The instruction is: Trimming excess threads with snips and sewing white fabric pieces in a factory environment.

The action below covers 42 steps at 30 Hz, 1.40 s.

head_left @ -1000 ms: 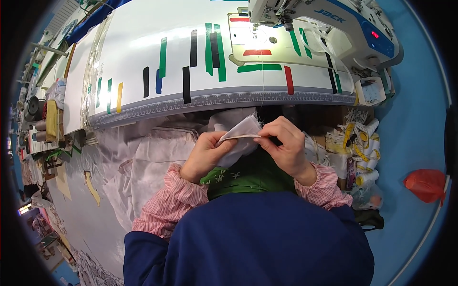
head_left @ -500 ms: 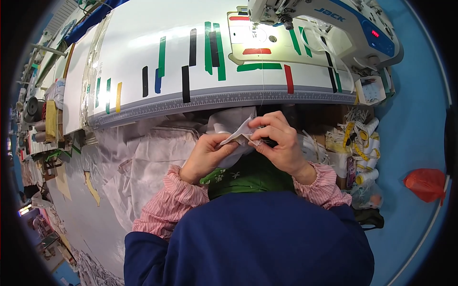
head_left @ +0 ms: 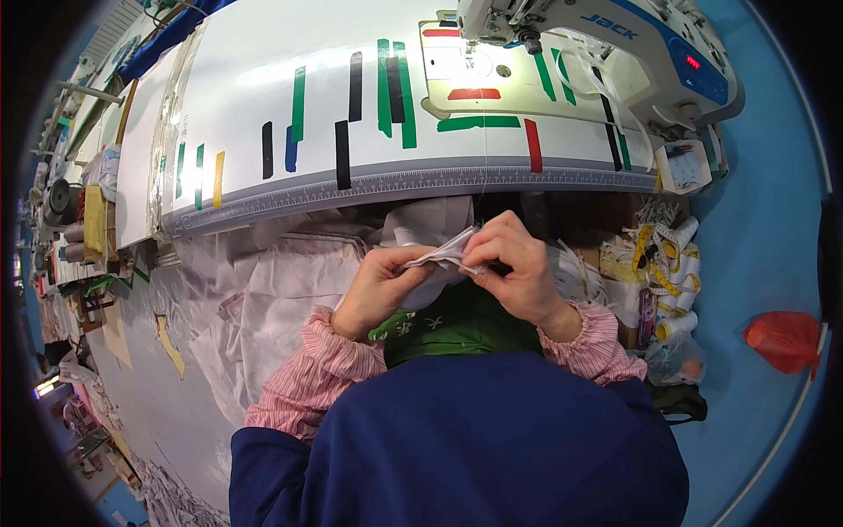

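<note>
Both my hands pinch a pale grey-white piece of fabric (head_left: 450, 249) just in front of the sewing table's near edge. My left hand (head_left: 378, 285) grips its left end between thumb and fingers. Closed on the right end, my right hand (head_left: 512, 268) has its fingertips at a folded corner. A thin thread (head_left: 486, 176) runs from the sewing machine (head_left: 606, 44) down toward the fabric at my right fingers. More of the pale cloth (head_left: 430, 220) hangs behind my hands. Green fabric (head_left: 465, 325) lies below them, over my lap.
The white sewing table (head_left: 246, 105) carries strips of coloured tape and a ruler (head_left: 369, 187) along its near edge. Crumpled pale cloth (head_left: 281, 299) is heaped at left. At right are rolls of tape measure (head_left: 676, 290), a small box (head_left: 683, 167) and a red plastic bag (head_left: 783, 341).
My right fingers have drawn closer together on the fabric, and its raised corner has folded down into a narrower strip. My left hand stays nearly in place.
</note>
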### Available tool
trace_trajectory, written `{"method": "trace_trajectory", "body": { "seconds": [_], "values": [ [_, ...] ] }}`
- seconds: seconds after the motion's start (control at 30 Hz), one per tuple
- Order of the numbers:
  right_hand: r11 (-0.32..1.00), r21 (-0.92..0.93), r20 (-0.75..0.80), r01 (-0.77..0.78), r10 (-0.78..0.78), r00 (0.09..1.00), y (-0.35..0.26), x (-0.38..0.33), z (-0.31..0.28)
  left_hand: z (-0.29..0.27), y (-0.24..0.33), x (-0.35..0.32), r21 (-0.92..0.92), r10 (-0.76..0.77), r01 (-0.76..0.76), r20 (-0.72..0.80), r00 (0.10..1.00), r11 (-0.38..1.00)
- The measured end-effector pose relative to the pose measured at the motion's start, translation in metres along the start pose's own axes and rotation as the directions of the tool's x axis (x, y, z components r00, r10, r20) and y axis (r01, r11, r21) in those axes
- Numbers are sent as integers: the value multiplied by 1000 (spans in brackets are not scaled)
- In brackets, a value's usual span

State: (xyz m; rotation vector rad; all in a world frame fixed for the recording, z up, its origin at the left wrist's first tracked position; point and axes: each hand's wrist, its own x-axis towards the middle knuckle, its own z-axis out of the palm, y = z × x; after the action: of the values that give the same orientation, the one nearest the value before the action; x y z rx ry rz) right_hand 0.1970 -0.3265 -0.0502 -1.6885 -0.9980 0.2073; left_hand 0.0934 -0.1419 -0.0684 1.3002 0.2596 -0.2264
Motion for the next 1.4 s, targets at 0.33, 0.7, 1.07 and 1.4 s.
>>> {"method": "trace_trajectory", "body": {
  "seconds": [0.33, 0.7, 1.07, 1.4],
  "values": [
    [612, -618, 95, 494, -566, 819, -4, -7, 14, 6, -7, 3, -387, -99, 65, -68, 993, 920],
    [918, -291, -150, 272, -324, 934, -11, -9, 21, 6, -8, -2, -274, -5, -19, -86, 996, 961],
    [888, 386, -93, -249, 306, 947, -1, -3, 12, 6, -4, -12, 33, 136, -133, -92, 986, 991],
    [960, 149, 21, -238, 237, 971, -11, 3, -1, 9, 6, -16, 276, 265, -240, -57, 963, 931]
  ]
}}
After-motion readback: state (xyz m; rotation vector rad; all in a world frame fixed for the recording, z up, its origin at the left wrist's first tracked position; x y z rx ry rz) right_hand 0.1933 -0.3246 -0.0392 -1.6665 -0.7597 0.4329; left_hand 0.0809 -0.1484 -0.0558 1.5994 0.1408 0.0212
